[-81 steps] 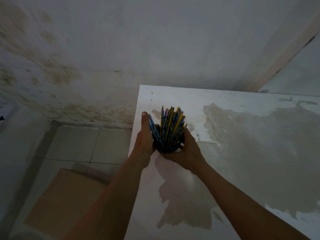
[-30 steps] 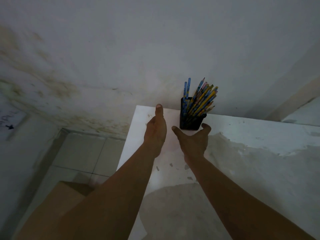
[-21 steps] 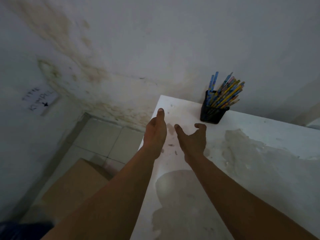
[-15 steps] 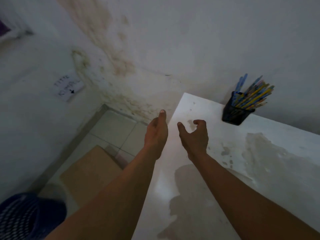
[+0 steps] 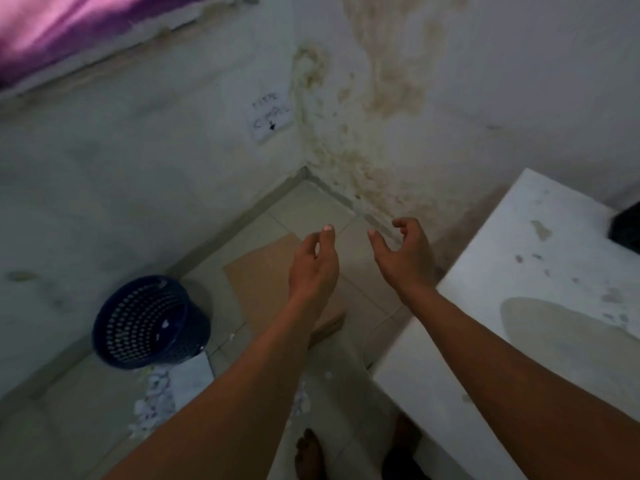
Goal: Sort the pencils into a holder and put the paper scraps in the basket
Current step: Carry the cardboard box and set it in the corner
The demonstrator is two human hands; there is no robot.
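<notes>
- Both hands empty: left hand (image 5: pixel 313 268) and right hand (image 5: pixel 403 254) loosely open, fingers half-curled, held out at about chest height over the floor, left of the white counter (image 5: pixel 540 271).
- Torn white paper scraps (image 5: pixel 156 400) lie on the floor tiles, down-left of the hands; left hand nearer.
- Dark blue perforated plastic basket (image 5: pixel 149 323) sits tipped just behind the scraps.
- Next likely: crouch, gather scraps.

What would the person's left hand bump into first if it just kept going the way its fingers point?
Probably nothing close. The left hand is open and empty, fingers aimed toward the room corner. Beyond it lie the brown cardboard sheet and floor tiles, then the stained wall. Depth is hard to judge.
</notes>
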